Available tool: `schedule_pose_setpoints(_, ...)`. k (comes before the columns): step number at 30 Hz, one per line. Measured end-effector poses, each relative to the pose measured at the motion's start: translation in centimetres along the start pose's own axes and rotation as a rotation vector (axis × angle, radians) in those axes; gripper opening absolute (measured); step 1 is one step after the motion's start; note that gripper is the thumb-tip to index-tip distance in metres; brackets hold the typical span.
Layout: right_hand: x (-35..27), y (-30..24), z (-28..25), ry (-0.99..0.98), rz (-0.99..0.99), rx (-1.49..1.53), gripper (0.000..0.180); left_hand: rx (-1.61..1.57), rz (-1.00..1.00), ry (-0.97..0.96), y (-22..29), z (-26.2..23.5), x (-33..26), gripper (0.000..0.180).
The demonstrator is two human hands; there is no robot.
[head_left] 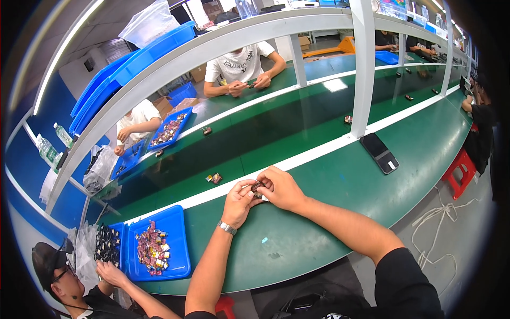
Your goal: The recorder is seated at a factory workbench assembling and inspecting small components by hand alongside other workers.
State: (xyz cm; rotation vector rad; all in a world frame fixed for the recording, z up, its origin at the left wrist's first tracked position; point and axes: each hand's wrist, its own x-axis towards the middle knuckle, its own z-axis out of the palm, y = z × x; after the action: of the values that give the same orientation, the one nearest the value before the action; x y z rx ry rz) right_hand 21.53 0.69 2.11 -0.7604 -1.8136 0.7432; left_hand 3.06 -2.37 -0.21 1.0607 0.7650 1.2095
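Observation:
Over the green worktop (313,234), my left hand (237,203) and my right hand (281,189) meet close to the white rail. Between their fingertips is a small dark part (257,187) with a bit of white beneath it. Both hands are closed on it, and the fingers hide much of its shape. A metal-banded watch (227,228) sits on my left wrist. Left of my forearm stands a blue tray (184,239) holding a heap of small reddish, yellow and silver components (152,249).
Beyond the white rail (313,158), small assemblies (214,178) lie on the green conveyor belt. A black phone (379,153) rests by a white post (363,69). A co-worker (56,271) sits at lower left beside a tray of black parts (108,244); other people work across the belt.

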Motion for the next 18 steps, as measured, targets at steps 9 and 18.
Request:
schedule_pose_setpoints(9, 0.5, 1.7, -0.4, -0.045, 0.003, 0.043, 0.016, 0.055, 0.031, 0.068, 0.3, 1.2, 0.0, 0.04)
schedule_pose_setpoints(18, 3.8, 8.6, -5.5, 0.307, 0.509, -0.013, 0.028, 0.632, 0.301, 0.723, 0.7, -4.0, 0.7, 0.013)
